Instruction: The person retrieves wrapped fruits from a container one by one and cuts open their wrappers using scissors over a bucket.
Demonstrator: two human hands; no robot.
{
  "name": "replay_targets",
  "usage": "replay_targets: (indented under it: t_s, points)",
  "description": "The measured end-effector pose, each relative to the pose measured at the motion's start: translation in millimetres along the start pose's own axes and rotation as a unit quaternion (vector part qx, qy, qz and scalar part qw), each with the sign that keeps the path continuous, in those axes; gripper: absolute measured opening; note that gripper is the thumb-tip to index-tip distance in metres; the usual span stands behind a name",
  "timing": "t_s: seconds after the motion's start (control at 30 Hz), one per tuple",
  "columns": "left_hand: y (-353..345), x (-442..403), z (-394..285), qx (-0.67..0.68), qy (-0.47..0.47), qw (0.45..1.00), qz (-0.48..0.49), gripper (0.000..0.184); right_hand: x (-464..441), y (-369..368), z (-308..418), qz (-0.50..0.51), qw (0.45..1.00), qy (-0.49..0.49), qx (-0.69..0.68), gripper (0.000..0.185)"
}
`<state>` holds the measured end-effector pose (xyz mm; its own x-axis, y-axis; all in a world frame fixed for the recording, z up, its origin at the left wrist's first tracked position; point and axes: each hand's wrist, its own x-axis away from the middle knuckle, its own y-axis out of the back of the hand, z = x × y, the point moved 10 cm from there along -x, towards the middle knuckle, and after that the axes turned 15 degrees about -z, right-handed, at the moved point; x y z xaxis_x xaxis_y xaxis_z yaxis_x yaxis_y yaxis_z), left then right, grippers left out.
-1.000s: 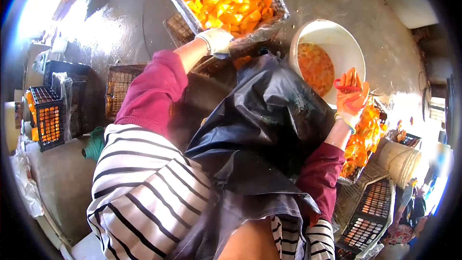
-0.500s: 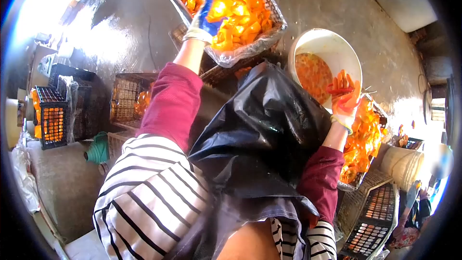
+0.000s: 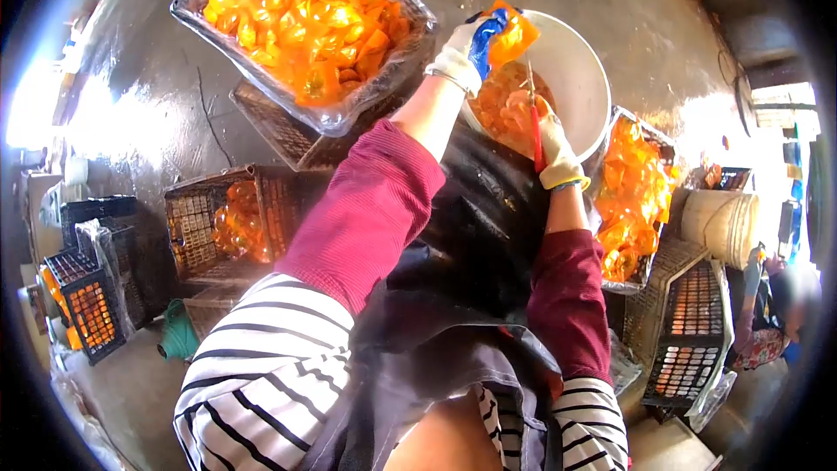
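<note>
My left hand (image 3: 468, 51), in a white and blue glove, grips a shiny orange plastic pouch (image 3: 516, 40) over the left rim of a white bucket (image 3: 582, 70). My right hand (image 3: 558, 150), in a white and orange glove, is closed on red-handled scissors (image 3: 535, 129). Their blades point up, just below the pouch, and I cannot tell whether they touch it. Orange liquid with small lumps (image 3: 507, 105) lies in the bucket, which tilts toward me. A black apron (image 3: 471, 235) covers my lap up to the bucket.
A plastic-lined crate (image 3: 384, 105) full of orange pouches (image 3: 305, 22) stands at upper left on another crate. More pouches (image 3: 629, 196) fill a crate at right. A tipped crate (image 3: 196, 227) lies at left. Beyond the right-hand crates stands a pale bucket (image 3: 719, 222); another person (image 3: 767, 314) is at far right.
My left hand has come from the upper-left crate to the bucket, now with a pouch in it. My right hand has turned, raising the scissors toward the pouch. The whole view has shifted.
</note>
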<state>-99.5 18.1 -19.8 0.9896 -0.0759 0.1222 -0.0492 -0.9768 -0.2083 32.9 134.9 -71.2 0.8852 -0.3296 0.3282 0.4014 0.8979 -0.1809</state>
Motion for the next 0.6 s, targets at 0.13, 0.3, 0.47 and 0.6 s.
replay_targets:
  t_s: [0.13, 0.3, 0.47, 0.6]
  points:
    - [-24, 12, -5, 0.024, 0.061, 0.995, 0.08, 0.051, 17, -9, 36, -0.073, 0.993, 0.057, 0.079, 0.028]
    - [-22, 9, 8, -0.08, 0.032, 0.992, 0.096, 0.061, -6, 12, 2, -0.044, 0.974, 0.058, 0.214, 0.032]
    - [-34, 30, 23, 0.151, 0.246, 0.951, 0.11, 0.044, 20, 4, 21, -0.08, 0.992, -0.066, 0.078, 0.033]
    - [-50, 50, -13, -0.604, -0.283, 0.701, 0.252, 0.022, -15, 20, -1, -0.119, 0.99, 0.066, 0.039, 0.029]
